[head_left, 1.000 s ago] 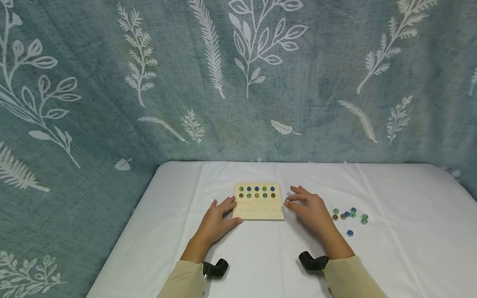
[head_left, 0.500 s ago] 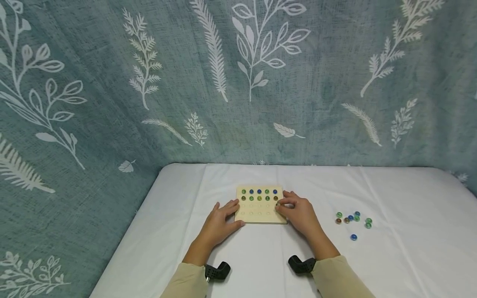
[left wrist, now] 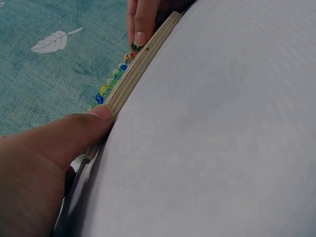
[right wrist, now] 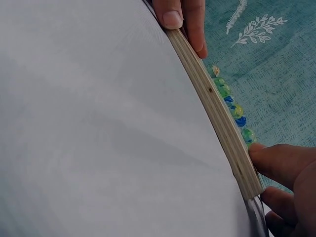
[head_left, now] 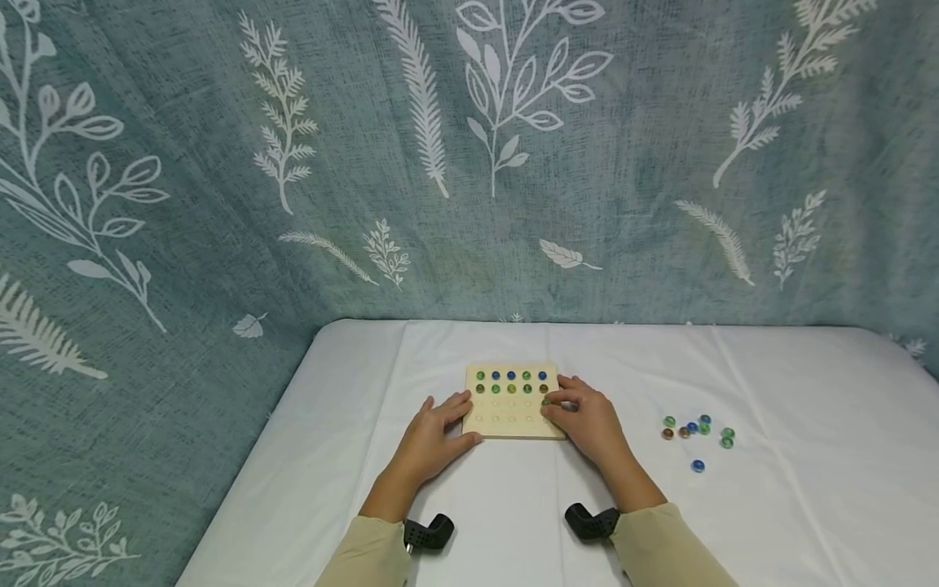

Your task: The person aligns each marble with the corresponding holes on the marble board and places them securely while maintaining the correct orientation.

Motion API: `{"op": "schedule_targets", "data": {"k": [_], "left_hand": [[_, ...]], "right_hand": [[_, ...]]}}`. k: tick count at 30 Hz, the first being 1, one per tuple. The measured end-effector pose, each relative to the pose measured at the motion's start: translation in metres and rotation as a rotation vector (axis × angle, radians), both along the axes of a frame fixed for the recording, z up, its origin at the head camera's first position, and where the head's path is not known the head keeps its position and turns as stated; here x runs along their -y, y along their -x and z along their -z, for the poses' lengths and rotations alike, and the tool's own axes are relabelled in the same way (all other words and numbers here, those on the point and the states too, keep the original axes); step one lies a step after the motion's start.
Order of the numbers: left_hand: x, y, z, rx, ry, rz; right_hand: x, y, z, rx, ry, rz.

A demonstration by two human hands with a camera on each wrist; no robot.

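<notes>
Right hand (head_left: pixel 587 420) is now sitting over the board's right edge, having slid in from beside it a second ago.

Nearest us, both sleeves are resting on the white counter (head_left: pixel 513 505). Left hand (head_left: pixel 433 436) is bracing the wooden board (head_left: pixel 511 424), thumb clamped on its near edge, fingers curled over the top. Right grip is pinching a green bead (head_left: pixel 545 401) down onto the third row. Beyond, two rows of beads (head_left: pixel 511 381) are sitting filled. Loose beads (head_left: pixel 697 430) are lying well apart on the right.
</notes>
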State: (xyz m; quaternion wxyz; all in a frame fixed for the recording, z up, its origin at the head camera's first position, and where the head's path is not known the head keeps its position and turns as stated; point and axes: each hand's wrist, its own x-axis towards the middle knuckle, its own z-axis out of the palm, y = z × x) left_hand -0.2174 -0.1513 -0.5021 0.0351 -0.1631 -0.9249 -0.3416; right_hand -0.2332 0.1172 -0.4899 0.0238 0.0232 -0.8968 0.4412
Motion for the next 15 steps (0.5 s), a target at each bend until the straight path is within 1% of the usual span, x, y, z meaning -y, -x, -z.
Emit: {"op": "schedule_targets", "data": {"k": [15], "left_hand": [[-0.0002,-0.0003,-0.0002,0.003,0.003,0.000]], "right_hand": [[0.0011,-0.0015,0.0006,0.007,-0.002,-0.004]]}}
